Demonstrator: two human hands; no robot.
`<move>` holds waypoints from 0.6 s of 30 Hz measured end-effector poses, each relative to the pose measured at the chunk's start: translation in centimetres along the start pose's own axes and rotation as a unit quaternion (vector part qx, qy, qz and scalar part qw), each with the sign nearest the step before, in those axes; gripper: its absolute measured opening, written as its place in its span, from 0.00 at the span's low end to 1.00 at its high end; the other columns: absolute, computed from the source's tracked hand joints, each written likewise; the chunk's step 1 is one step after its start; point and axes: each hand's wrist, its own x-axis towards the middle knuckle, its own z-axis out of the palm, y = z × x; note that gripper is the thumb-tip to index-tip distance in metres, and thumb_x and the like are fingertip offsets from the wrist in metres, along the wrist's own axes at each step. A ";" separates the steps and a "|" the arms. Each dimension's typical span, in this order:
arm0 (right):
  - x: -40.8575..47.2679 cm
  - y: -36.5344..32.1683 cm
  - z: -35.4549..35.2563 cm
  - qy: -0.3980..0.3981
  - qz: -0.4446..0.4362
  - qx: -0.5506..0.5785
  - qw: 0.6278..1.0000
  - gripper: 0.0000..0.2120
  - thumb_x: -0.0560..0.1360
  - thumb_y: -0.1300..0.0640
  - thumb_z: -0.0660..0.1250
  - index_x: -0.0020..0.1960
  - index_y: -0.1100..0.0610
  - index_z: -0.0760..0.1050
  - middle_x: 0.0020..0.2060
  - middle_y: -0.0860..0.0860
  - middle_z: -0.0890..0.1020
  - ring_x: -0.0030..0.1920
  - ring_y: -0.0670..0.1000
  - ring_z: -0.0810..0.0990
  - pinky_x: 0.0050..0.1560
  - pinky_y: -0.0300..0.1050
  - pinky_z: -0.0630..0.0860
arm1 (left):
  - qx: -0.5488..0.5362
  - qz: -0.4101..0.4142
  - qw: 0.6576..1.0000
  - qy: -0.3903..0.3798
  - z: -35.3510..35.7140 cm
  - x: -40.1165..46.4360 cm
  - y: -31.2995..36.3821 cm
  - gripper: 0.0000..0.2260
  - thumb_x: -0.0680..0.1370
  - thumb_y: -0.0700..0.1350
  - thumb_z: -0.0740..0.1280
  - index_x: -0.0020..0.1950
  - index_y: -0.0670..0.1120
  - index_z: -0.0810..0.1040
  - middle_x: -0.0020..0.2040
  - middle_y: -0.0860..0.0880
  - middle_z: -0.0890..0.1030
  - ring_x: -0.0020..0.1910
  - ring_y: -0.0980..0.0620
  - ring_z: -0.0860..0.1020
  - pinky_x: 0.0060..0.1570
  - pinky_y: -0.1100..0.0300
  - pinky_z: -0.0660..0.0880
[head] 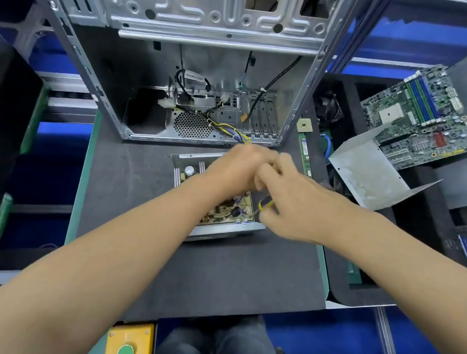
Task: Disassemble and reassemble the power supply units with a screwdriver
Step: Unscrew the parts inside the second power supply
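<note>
Open grey metal power supply box (228, 229) sits on the dark mat (141, 195) just below the case, right hand (290, 204) gripping the yellow-and-black screwdriver (264, 203), left hand (242, 169) closed over the unit (can't tell on what), so I'd keep the bit square and steady the box.

Dark tabletop (138, 224) with green edging, open PSU (217, 204) lying at its middle, empty PC case (202, 84) standing behind it, RAM stick (305, 153) and CPU (304, 125) to the right
</note>
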 end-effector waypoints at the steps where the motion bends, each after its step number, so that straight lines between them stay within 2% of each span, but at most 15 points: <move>1: 0.0 0.1 0.0 -0.006 -0.010 0.009 1.000 0.08 0.76 0.58 0.60 0.55 0.54 0.68 0.50 0.52 0.63 0.34 0.53 0.71 0.30 0.46 0.58 | -0.069 -0.020 0.996 0.060 -0.6 -0.8 -0.3 0.05 0.70 0.35 0.70 0.41 0.44 0.78 0.35 0.55 0.75 0.39 0.51 0.76 0.39 0.59 0.68; 2: 0.1 0.2 0.2 -0.007 -0.017 -0.011 1.000 0.08 0.77 0.58 0.60 0.55 0.53 0.68 0.50 0.51 0.63 0.33 0.53 0.69 0.31 0.45 0.57 | -0.145 -0.047 0.981 0.117 -1.4 -1.8 -0.6 0.06 0.71 0.35 0.71 0.42 0.45 0.80 0.35 0.56 0.77 0.38 0.57 0.77 0.40 0.64 0.70; 4: 0.5 0.0 0.4 0.008 -0.019 -0.095 0.995 0.04 0.82 0.54 0.58 0.55 0.52 0.69 0.48 0.50 0.67 0.37 0.54 0.73 0.36 0.44 0.64 | -0.245 -0.105 0.944 0.197 -3.1 -4.2 -1.3 0.08 0.74 0.36 0.72 0.43 0.49 0.80 0.36 0.57 0.79 0.37 0.62 0.77 0.42 0.70 0.73; 6: 1.1 -0.2 0.2 0.030 0.008 -0.170 0.985 0.13 0.84 0.45 0.53 0.51 0.54 0.69 0.41 0.53 0.72 0.45 0.59 0.79 0.36 0.47 0.67 | -0.310 -0.163 0.906 0.235 -4.0 -7.2 -2.7 0.09 0.77 0.37 0.71 0.44 0.52 0.81 0.36 0.56 0.81 0.37 0.59 0.79 0.42 0.68 0.76; 8: 1.3 -0.2 0.0 0.030 0.039 -0.187 0.981 0.19 0.82 0.39 0.51 0.47 0.54 0.66 0.37 0.53 0.72 0.46 0.60 0.81 0.36 0.47 0.68 | -0.376 -0.200 0.863 0.272 -4.3 -10.2 -4.2 0.09 0.78 0.38 0.70 0.45 0.52 0.83 0.36 0.55 0.83 0.35 0.58 0.80 0.41 0.65 0.78; 9: 1.3 -0.1 -0.1 0.017 0.038 -0.142 0.989 0.19 0.82 0.39 0.54 0.49 0.55 0.65 0.39 0.54 0.72 0.46 0.61 0.80 0.38 0.48 0.71 | -0.399 -0.217 0.843 0.289 -4.3 -11.6 -4.7 0.09 0.79 0.37 0.69 0.46 0.51 0.83 0.36 0.54 0.83 0.35 0.58 0.80 0.40 0.65 0.78; 11: 1.4 -0.3 -0.2 -0.032 0.028 -0.032 0.999 0.10 0.81 0.50 0.60 0.55 0.55 0.66 0.49 0.53 0.70 0.43 0.60 0.77 0.46 0.53 0.76 | -0.435 -0.248 0.809 0.308 -3.8 -13.9 -5.4 0.11 0.80 0.37 0.68 0.46 0.52 0.85 0.37 0.53 0.84 0.35 0.56 0.79 0.39 0.65 0.77; 13: 1.7 -0.2 -0.2 -0.055 0.027 -0.024 0.998 0.08 0.79 0.57 0.60 0.57 0.52 0.69 0.50 0.50 0.67 0.39 0.57 0.73 0.46 0.51 0.75 | -0.482 -0.272 0.770 0.318 -3.0 -15.7 -5.9 0.13 0.81 0.37 0.67 0.46 0.52 0.87 0.39 0.51 0.84 0.37 0.54 0.79 0.40 0.64 0.77; 15: 1.9 -0.3 0.2 -0.024 0.031 -0.093 0.995 0.07 0.81 0.51 0.59 0.56 0.52 0.72 0.44 0.48 0.69 0.40 0.54 0.72 0.43 0.47 0.72 | -0.522 -0.290 0.735 0.323 -2.1 -17.0 -6.1 0.13 0.81 0.38 0.66 0.45 0.51 0.87 0.39 0.51 0.83 0.37 0.54 0.78 0.40 0.64 0.76; 17: 1.6 0.0 0.6 0.005 0.079 -0.149 0.986 0.18 0.81 0.40 0.53 0.52 0.52 0.73 0.35 0.49 0.69 0.40 0.57 0.73 0.38 0.47 0.70 | -0.544 -0.310 0.709 0.325 -1.2 -17.9 -6.2 0.13 0.82 0.39 0.65 0.44 0.51 0.86 0.39 0.51 0.82 0.36 0.54 0.78 0.39 0.64 0.76; 18: 1.3 0.2 0.7 0.009 0.095 -0.141 0.985 0.20 0.79 0.37 0.50 0.49 0.51 0.72 0.32 0.49 0.68 0.39 0.57 0.75 0.36 0.47 0.69 | -0.552 -0.320 0.697 0.327 -0.8 -18.2 -6.2 0.14 0.82 0.39 0.64 0.43 0.51 0.85 0.39 0.51 0.83 0.37 0.54 0.80 0.38 0.64 0.76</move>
